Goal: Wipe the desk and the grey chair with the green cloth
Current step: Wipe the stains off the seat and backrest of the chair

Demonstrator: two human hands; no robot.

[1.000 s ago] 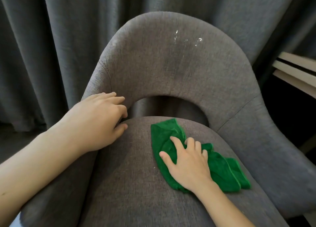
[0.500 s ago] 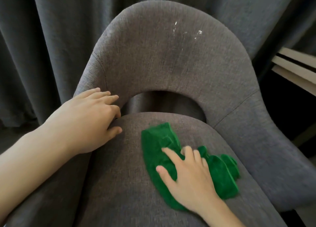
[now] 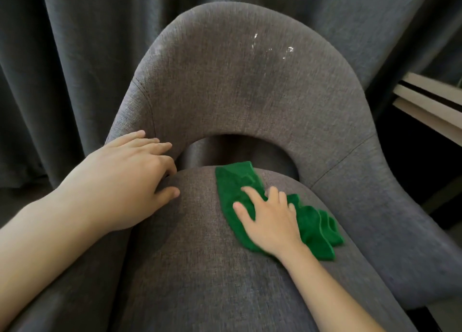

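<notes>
The grey chair (image 3: 237,86) fills the view, its curved backrest ahead and its seat below me. A crumpled green cloth (image 3: 312,224) lies on the back of the seat. My right hand (image 3: 270,221) presses flat on the cloth with the fingers spread over it. My left hand (image 3: 130,179) rests on the chair's left armrest where it meets the seat, fingers curled against the fabric. White specks mark the upper backrest (image 3: 272,46).
Dark grey curtains (image 3: 62,56) hang behind and left of the chair. A white desk edge (image 3: 430,101) shows at the right, beyond the right armrest. An open gap sits between the backrest and the seat (image 3: 240,151).
My right hand slid the green cloth toward me on the seat, then pushed it back up to the seat's rear edge. My left hand has stayed on the armrest.
</notes>
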